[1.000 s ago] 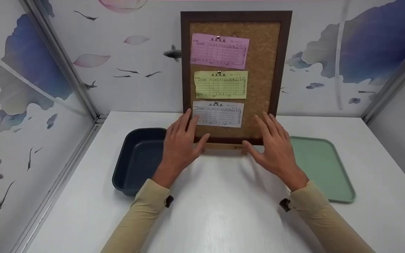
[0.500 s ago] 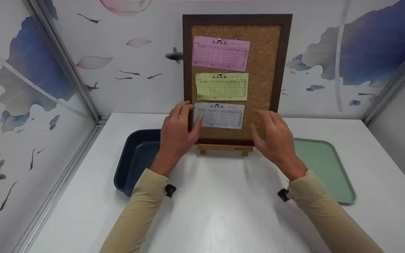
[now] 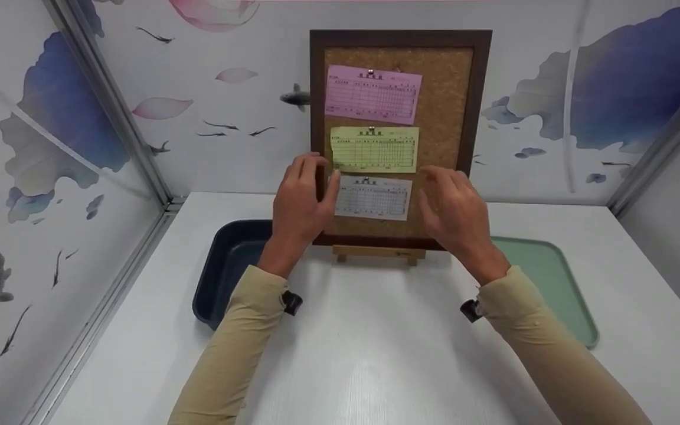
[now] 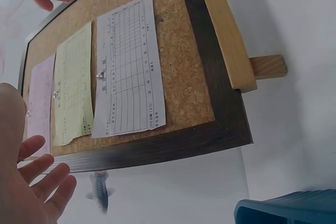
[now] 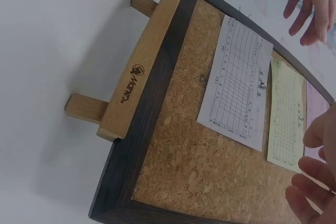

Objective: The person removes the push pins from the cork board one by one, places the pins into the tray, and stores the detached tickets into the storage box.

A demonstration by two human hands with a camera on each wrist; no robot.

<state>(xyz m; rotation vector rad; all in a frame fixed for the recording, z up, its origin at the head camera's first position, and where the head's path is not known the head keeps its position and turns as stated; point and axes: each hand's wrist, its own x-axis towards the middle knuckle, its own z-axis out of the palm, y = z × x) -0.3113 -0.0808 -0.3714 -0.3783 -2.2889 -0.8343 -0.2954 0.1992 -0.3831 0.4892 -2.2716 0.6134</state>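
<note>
A dark-framed cork board [image 3: 452, 106] stands propped on a small wooden easel [image 3: 378, 252] at the back of the white table [image 3: 375, 354], leaning against the painted wall so that its face tilts up toward me and all three pinned slips can be read at once: a pink form [image 3: 373, 94] on top, a yellow form [image 3: 375, 149] in the middle, and a white form [image 3: 373, 198] lowest, each fixed by one small pin at its top edge. My left hand [image 3: 300, 203] hovers by the board's left frame, beside the white form, fingers loose and lightly bent, grasping nothing; whether a fingertip brushes the frame I cannot tell. My right hand [image 3: 457, 215] hangs in front of the board's lower right corner, likewise relaxed and empty, and the wrist view shows its fingers clear of the cork. A dark blue bin [image 3: 228, 271] sits on the table to the left of the easel, a pale green tray [image 3: 546, 283] to the right.
</note>
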